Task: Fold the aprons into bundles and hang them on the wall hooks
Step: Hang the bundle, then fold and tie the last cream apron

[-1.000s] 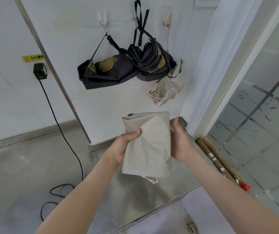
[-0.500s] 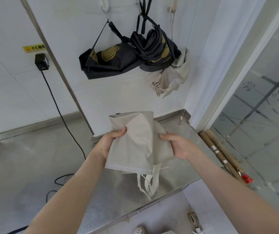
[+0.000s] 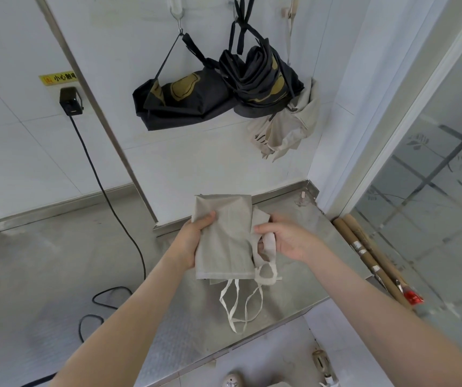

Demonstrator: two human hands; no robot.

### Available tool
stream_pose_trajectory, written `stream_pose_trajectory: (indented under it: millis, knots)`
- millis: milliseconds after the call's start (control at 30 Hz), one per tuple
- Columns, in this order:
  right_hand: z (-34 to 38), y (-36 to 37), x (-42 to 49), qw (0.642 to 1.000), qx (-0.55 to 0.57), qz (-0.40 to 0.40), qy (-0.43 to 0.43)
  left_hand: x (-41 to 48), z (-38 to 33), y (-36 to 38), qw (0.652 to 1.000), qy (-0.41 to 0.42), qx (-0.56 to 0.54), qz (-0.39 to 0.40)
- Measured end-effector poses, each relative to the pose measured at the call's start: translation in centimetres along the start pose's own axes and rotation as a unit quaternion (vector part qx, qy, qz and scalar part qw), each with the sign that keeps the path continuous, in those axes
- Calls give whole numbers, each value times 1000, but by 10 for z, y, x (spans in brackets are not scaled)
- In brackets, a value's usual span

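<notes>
Pinching the folded beige apron (image 3: pixel 224 244) above the steel counter's (image 3: pixel 288 208) far right corner, the left hand (image 3: pixel 193 243) has thumb on top; the right hand (image 3: pixel 291 241) curls round a strap (image 3: pixel 269 241). Soft, light cloth, likely floppy; best held at the fold.

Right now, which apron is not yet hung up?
The folded beige apron, held by the left hand and right hand. The left black apron, right black apron and other beige apron already hang.
</notes>
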State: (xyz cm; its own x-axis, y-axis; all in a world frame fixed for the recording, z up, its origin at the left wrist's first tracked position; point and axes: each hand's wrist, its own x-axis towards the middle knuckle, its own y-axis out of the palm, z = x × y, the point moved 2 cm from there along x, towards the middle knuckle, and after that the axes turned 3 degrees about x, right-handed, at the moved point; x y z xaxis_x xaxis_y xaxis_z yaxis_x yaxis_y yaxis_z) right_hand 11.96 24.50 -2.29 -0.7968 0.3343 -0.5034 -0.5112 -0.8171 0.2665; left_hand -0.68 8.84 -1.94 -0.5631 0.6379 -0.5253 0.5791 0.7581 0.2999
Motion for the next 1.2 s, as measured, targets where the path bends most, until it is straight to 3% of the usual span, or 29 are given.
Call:
stream_pose_trajectory:
  millis: [233, 333, 467, 633, 767, 833, 933, 1033, 1200]
  knots:
    - [3, 17, 1, 999, -46, -14, -8, 6, -2, 18, 995, 54, 82, -10]
    - [5, 25, 3, 983, -171, -50, -48, 7, -4, 24, 994, 61, 90, -3]
    - [19, 23, 2, 845, -517, -52, -125, 10, -10, 27, 990, 69, 124, -4]
    - [30, 27, -8, 721, -684, 22, -107, 16, -10, 28, 958, 76, 278, 11]
    - [34, 37, -10, 673, -726, 80, -115, 22, -4, 39, 891, 68, 441, 83]
    - [37, 37, -10, 669, -727, 90, -127, 25, -2, 42, 865, 54, 486, 112]
    - [47, 32, -12, 702, -693, 68, -150, 31, 4, 40, 844, 32, 513, 153]
    - [57, 35, -13, 702, -692, 47, -159, 32, 13, 38, 805, 8, 566, 178]
    - [57, 44, -4, 711, -690, 87, -103, 29, 20, 45, 747, 2, 635, 198]
